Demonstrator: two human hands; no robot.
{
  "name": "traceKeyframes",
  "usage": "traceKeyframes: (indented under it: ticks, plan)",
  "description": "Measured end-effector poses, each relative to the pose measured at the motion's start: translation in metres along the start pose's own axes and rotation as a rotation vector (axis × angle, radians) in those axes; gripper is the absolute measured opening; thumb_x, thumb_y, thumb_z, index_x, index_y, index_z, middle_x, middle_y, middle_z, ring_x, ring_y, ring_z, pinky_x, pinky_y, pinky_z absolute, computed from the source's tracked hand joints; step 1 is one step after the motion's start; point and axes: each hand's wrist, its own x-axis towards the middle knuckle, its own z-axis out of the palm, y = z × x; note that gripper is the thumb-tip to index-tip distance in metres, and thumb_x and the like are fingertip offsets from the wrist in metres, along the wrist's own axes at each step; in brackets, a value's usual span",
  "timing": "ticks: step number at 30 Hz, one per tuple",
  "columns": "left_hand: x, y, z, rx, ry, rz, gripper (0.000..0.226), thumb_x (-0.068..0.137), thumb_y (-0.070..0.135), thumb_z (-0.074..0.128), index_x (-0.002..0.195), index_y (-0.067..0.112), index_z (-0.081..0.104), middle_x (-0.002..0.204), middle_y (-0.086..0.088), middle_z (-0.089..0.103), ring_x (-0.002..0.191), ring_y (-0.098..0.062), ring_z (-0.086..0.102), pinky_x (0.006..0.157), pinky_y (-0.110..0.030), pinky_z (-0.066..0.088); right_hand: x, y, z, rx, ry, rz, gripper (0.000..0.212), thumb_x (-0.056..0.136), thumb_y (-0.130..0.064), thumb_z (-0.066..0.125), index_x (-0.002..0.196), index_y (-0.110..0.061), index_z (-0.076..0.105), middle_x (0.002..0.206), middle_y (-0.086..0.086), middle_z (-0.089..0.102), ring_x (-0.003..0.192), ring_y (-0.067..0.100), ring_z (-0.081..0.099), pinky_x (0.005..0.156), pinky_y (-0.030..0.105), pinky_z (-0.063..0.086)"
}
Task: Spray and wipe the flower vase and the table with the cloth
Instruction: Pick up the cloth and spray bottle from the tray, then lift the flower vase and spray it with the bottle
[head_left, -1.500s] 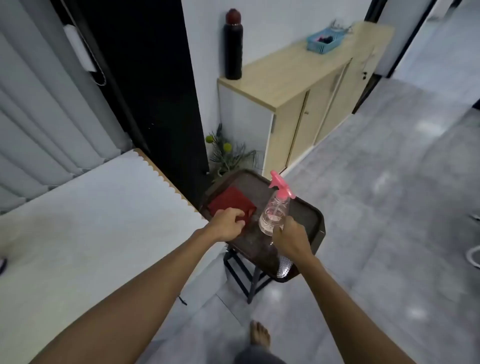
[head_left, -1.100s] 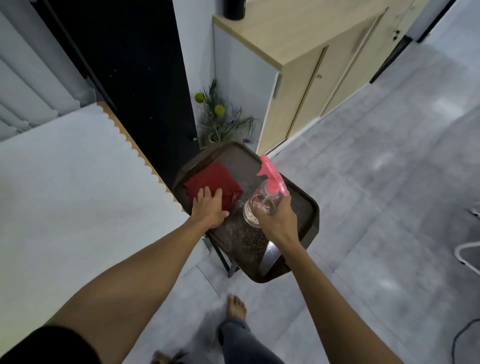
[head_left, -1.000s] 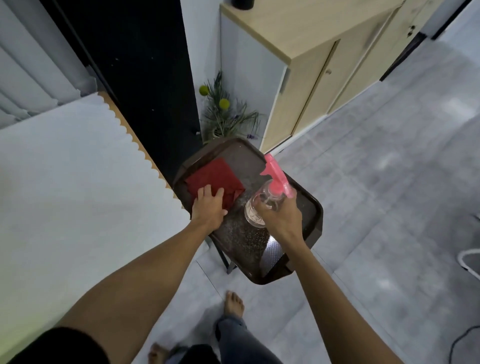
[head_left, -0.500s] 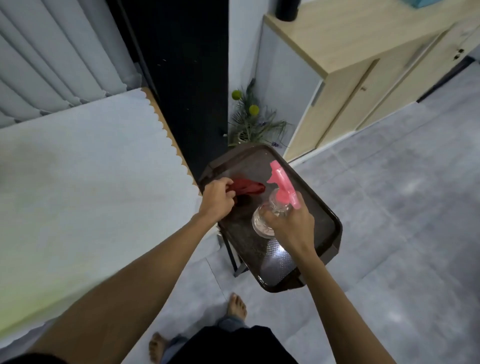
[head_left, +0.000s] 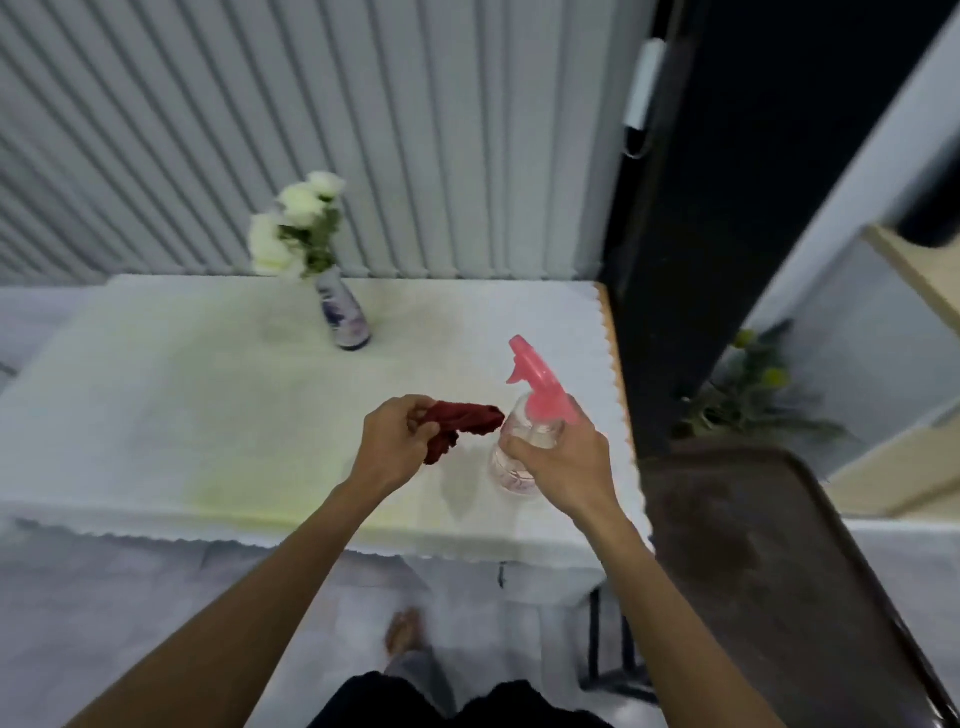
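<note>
- The left hand (head_left: 389, 451) is closed around a bunched dark red cloth (head_left: 464, 420), whose free end sticks out to the right toward the bottle.
- The right hand (head_left: 563, 465) is wrapped around the neck of a clear spray bottle (head_left: 519, 452) with a pink trigger head (head_left: 540, 384); the nozzle points to the far left.
- Both hands are held above the near right part of the table (head_left: 182, 405), which is covered with a white cloth with a scalloped edge.
- The flower vase (head_left: 343, 314) stands upright on the far side of the table, well apart from the hands, holding white flowers (head_left: 296, 223).
- A dark brown tray (head_left: 769, 571) sits on a stand just right of the table, on the near side.
- Grey vertical blinds (head_left: 363, 130) hang behind the table.
- A bare foot (head_left: 402, 631) shows on the floor below.
</note>
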Motion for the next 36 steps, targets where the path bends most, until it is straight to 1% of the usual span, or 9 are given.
traceKeyframes:
  ticks: [6,9,11,15,18,23,28,32,36]
  plan:
    - [0.019,-0.080,-0.076,0.076,0.102,-0.070,0.023,0.086,-0.008,0.064,0.102,0.007,0.070,0.065,0.013,0.068,0.056,0.010,0.065,0.055,-0.003,0.047,0.031,-0.031,0.105,-0.067,-0.165,-0.037,0.047,0.076,-0.030,0.086,0.116,-0.033,0.060,0.093,-0.016,0.067,0.084,-0.002,0.063,0.064,0.017,0.045]
    - [0.031,-0.115,-0.090,0.068,0.102,-0.119,0.024,0.086,-0.007,0.059,0.101,0.008,0.071,0.072,-0.003,0.075,0.065,-0.011,0.073,0.066,-0.030,0.061,0.043,-0.035,0.145,-0.121,-0.200,-0.027,0.047,0.076,-0.031,0.086,0.116,-0.034,0.060,0.099,-0.012,0.071,0.087,0.007,0.067,0.064,0.016,0.046]
    - [0.037,-0.135,-0.090,0.120,0.101,-0.113,0.029,0.086,-0.005,0.058,0.108,0.008,0.070,0.090,-0.011,0.074,0.085,-0.023,0.071,0.081,-0.040,0.058,0.051,-0.035,0.167,-0.161,-0.217,-0.026,0.050,0.075,-0.032,0.086,0.119,-0.031,0.063,0.103,-0.008,0.074,0.088,0.008,0.068,0.064,0.015,0.045]
    - [0.037,-0.172,-0.081,0.231,0.035,-0.081,0.034,0.083,0.001,0.062,0.117,0.008,0.065,0.111,-0.014,0.064,0.108,-0.032,0.057,0.093,-0.035,0.047,0.063,-0.031,0.196,-0.253,-0.216,-0.017,0.053,0.074,-0.031,0.086,0.122,-0.026,0.065,0.103,-0.004,0.075,0.088,0.016,0.068,0.064,0.016,0.046]
    - [0.033,-0.191,-0.077,0.274,-0.072,-0.081,0.033,0.083,0.010,0.066,0.117,0.011,0.066,0.113,-0.011,0.065,0.109,-0.030,0.058,0.092,-0.040,0.050,0.066,-0.030,0.205,-0.326,-0.180,0.006,0.051,0.074,-0.034,0.087,0.120,-0.025,0.064,0.099,-0.005,0.072,0.088,0.020,0.067,0.061,0.013,0.041]
    - [0.060,-0.193,-0.081,0.258,0.001,-0.008,0.027,0.084,0.030,0.069,0.106,0.016,0.073,0.103,-0.006,0.072,0.099,-0.025,0.062,0.089,-0.034,0.049,0.067,-0.034,0.204,-0.369,-0.166,0.025,0.051,0.074,-0.043,0.085,0.118,-0.028,0.064,0.089,-0.012,0.069,0.079,0.011,0.066,0.059,0.020,0.043]
    - [0.132,-0.166,-0.106,0.111,0.185,0.033,0.013,0.086,0.012,0.066,0.093,0.009,0.076,0.083,-0.014,0.074,0.082,-0.033,0.066,0.079,-0.033,0.044,0.067,-0.062,0.201,-0.327,-0.353,-0.026,0.055,0.081,-0.065,0.076,0.131,-0.058,0.054,0.122,-0.025,0.068,0.107,-0.007,0.063,0.077,0.012,0.045]
    - [0.200,-0.147,-0.127,0.022,0.268,0.021,0.021,0.089,0.001,0.058,0.099,0.000,0.076,0.095,-0.021,0.077,0.090,-0.039,0.070,0.081,-0.037,0.048,0.068,-0.080,0.213,-0.302,-0.365,-0.107,0.042,0.098,-0.064,0.052,0.132,-0.082,0.035,0.121,-0.042,0.060,0.110,-0.016,0.059,0.085,0.004,0.041]
    - [0.250,-0.135,-0.131,-0.049,0.166,-0.104,0.031,0.093,0.016,0.062,0.117,-0.002,0.067,0.117,-0.019,0.072,0.112,-0.037,0.065,0.095,-0.038,0.047,0.074,-0.086,0.224,-0.395,-0.393,-0.148,0.050,0.100,-0.065,0.047,0.142,-0.080,0.024,0.133,-0.034,0.059,0.111,-0.008,0.061,0.097,0.023,0.044]
